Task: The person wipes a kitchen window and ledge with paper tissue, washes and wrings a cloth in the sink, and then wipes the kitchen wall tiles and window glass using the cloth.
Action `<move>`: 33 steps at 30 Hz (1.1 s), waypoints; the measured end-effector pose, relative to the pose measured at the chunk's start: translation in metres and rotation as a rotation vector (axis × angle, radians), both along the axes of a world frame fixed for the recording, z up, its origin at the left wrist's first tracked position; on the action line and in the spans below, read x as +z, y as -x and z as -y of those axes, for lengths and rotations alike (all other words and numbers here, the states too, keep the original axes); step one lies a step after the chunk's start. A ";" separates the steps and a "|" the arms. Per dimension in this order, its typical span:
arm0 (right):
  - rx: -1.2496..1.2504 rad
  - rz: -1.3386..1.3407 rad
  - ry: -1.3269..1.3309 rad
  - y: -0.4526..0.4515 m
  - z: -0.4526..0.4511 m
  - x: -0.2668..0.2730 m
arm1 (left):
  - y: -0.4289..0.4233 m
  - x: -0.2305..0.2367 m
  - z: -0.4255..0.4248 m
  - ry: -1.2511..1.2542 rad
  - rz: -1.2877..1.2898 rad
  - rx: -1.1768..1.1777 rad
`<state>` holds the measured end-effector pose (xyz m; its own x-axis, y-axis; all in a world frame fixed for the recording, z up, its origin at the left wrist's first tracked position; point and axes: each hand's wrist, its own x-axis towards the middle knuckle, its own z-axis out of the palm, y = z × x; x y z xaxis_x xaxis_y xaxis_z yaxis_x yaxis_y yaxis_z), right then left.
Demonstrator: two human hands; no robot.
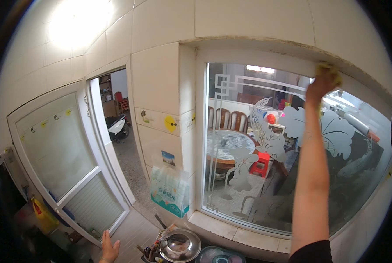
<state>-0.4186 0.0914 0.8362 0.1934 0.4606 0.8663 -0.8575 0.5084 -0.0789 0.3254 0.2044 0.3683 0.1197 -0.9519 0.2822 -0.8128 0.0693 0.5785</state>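
Note:
My right hand (320,86) is raised high with the arm stretched up, gripping a yellow cloth or sponge (328,69). It presses this against the white upper frame (265,59) of a window, near the right end. Below the frame is the window glass (229,187), etched with frosted fish, lotus leaves and a fretwork border. At the bottom left, my left hand (110,248) hangs in the air with nothing in it, fingers pointing up and the thumb apart.
A steel pot lid (180,245), a clear plastic lid (219,255) and utensils (151,253) stand below the tiled sill (212,225). A pack of paper towels (170,192) hangs on the wall. To the left, a white-framed glass door (58,148) stands open.

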 end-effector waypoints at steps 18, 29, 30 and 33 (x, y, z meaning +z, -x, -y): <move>0.364 0.163 -0.942 -0.285 0.180 -0.014 | 0.325 0.275 0.299 0.906 -0.180 -0.275; 0.331 -0.214 -0.937 -0.251 0.207 -0.141 | 0.339 0.260 0.335 1.134 -0.163 -0.144; 0.354 -0.222 -0.971 -0.247 0.207 -0.176 | 0.341 0.258 0.338 1.167 -0.145 -0.126; 0.427 -0.242 -1.065 -0.238 0.199 -0.286 | 0.342 0.255 0.343 1.245 -0.119 -0.126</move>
<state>-0.1807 -0.1074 0.5502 0.4109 -0.4082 0.8152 -0.9089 -0.1134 0.4013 -0.0170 -0.1391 0.6234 0.1342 -0.0549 0.9894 -0.7083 0.6930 0.1345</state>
